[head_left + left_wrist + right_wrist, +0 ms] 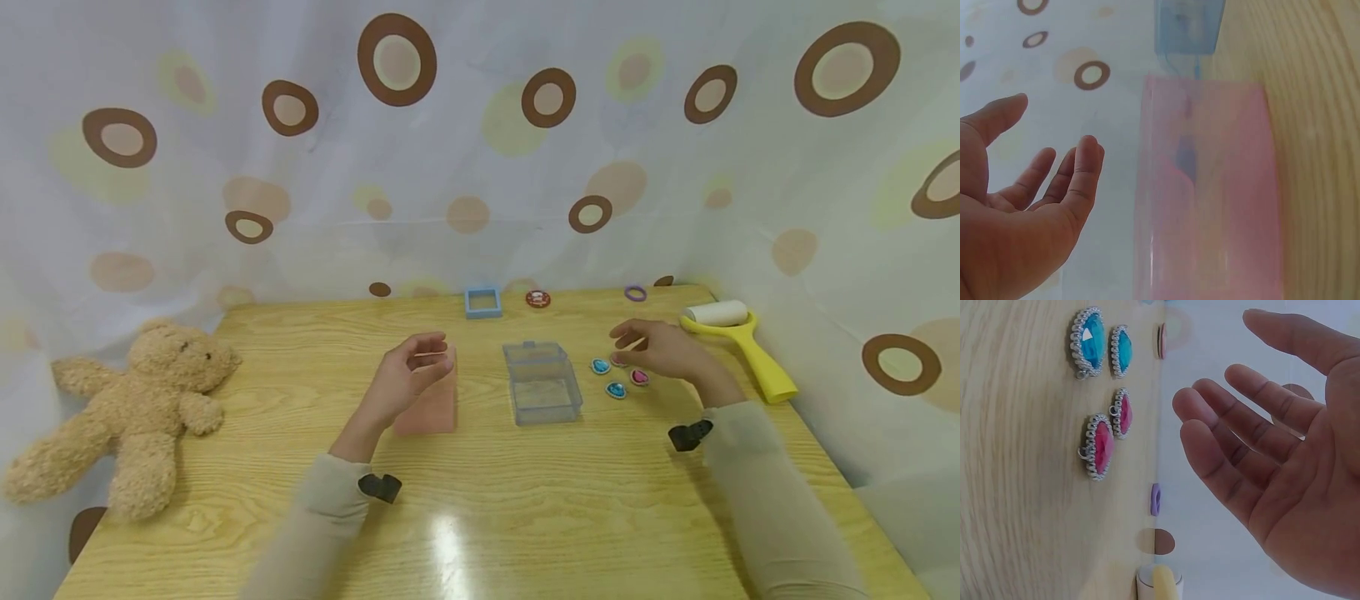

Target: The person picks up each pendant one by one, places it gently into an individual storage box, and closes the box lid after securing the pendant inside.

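While our left grip (403,385) hangs relaxed beside the pink case (431,410), fingers loosely bent and holding nothing, our right grip (660,348) hovers near the jewels, its fingers spread slightly apart and likewise holding nothing. Between the two, we see the clear box (546,413) on the wooden surface (480,492), its lid (531,353) folded back toward the curtain and the wood grain showing through its bottom. Four jewels lie loose outside it, to its right: two blue jewels (1089,342) and two pink jewels (1104,447), each rimmed in silver beading. In the left wrist view, a dark patch shows through the translucent pink case; we cannot tell whether it is inside or behind. Behind the clear box, near the curtain, we find a pale-blue square frame (483,313), a red badge (537,298) and a purple ring (635,292).
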`<act>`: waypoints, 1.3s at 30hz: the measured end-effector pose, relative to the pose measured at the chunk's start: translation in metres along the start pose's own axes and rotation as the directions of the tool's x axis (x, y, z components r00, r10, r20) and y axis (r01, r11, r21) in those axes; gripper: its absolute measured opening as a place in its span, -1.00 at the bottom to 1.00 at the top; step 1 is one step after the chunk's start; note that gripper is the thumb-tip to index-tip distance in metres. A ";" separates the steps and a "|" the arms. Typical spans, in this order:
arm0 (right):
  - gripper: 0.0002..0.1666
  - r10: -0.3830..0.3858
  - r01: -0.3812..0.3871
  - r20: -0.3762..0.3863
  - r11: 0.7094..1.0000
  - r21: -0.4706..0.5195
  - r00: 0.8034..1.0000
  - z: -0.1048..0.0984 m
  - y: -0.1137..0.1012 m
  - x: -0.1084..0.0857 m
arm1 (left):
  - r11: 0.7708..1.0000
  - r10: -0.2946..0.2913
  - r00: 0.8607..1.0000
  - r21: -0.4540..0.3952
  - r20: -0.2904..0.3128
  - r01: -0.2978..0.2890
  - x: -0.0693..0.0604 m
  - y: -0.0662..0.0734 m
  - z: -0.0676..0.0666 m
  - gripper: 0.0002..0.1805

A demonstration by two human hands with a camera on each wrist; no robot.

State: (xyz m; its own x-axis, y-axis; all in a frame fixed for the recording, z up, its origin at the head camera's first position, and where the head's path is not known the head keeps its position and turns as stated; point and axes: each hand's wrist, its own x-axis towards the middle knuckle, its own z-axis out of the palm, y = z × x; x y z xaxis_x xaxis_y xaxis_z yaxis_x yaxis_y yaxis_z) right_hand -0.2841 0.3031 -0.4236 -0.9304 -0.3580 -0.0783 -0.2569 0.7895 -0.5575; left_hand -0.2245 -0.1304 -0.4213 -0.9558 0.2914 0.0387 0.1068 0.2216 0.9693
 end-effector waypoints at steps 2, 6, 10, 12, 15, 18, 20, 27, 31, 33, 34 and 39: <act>-0.38 0.000 0.000 0.002 1.000 0.005 1.000 0.003 0.002 0.001 | 1.000 -0.004 1.000 -0.008 0.013 0.004 0.001 -0.002 0.008 -0.43; -0.42 -0.001 0.001 0.003 0.999 0.034 1.000 0.007 0.004 0.003 | 1.000 -0.012 1.000 0.003 0.020 0.012 0.003 -0.004 0.021 -0.45; -0.45 0.004 -0.004 0.005 0.998 0.060 1.000 0.011 0.003 0.004 | 1.000 -0.014 1.000 0.008 0.020 0.014 0.004 -0.005 0.034 -0.47; -0.45 0.010 -0.011 0.010 0.997 0.071 1.000 0.012 0.003 0.004 | 1.000 -0.010 1.000 0.009 0.024 0.010 0.005 -0.005 0.040 -0.48; -0.45 0.026 -0.028 0.026 0.995 0.091 0.999 0.015 0.004 0.005 | 1.000 -0.017 0.999 0.011 0.027 0.016 0.006 -0.005 0.048 -0.48; -0.47 0.035 -0.039 0.037 0.994 0.098 0.999 0.018 0.006 0.006 | 1.000 -0.019 0.999 0.011 0.027 0.019 0.007 -0.005 0.054 -0.48; -0.49 0.039 -0.043 0.044 0.994 0.104 0.998 0.020 0.007 0.007 | 1.000 -0.026 0.999 0.011 0.028 0.026 0.008 -0.005 0.058 -0.49; -0.52 0.043 -0.047 0.048 0.994 0.100 0.998 0.024 0.007 0.009 | 0.999 -0.038 0.997 0.031 0.062 0.036 0.011 -0.006 0.070 -0.47; -0.53 0.053 -0.057 0.050 0.996 0.075 0.997 0.027 0.007 0.012 | 0.998 -0.047 0.995 0.053 0.090 0.042 0.011 -0.006 0.075 -0.43; -0.52 0.055 -0.058 0.055 0.997 0.054 0.997 0.029 0.007 0.014 | 0.997 -0.047 0.994 0.065 0.102 0.040 0.012 -0.007 0.077 -0.43; -0.52 0.059 -0.062 0.057 0.997 0.044 0.997 0.029 0.007 0.014 | 0.996 -0.051 0.993 0.071 0.107 0.044 0.012 -0.007 0.078 -0.42; -0.51 0.061 -0.062 0.062 0.998 0.014 0.996 0.031 0.005 0.017 | 0.994 -0.078 0.989 0.081 0.127 0.068 0.013 -0.008 0.084 -0.36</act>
State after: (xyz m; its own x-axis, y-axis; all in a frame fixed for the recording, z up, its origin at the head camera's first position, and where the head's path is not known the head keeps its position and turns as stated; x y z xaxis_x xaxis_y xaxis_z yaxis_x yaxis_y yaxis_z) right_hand -0.2927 0.2852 -0.4532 -0.9264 -0.3393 -0.1633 -0.1948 0.8029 -0.5634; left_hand -0.2147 -0.0507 -0.4492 -0.9188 0.3890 -0.0678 0.0636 0.3152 0.9469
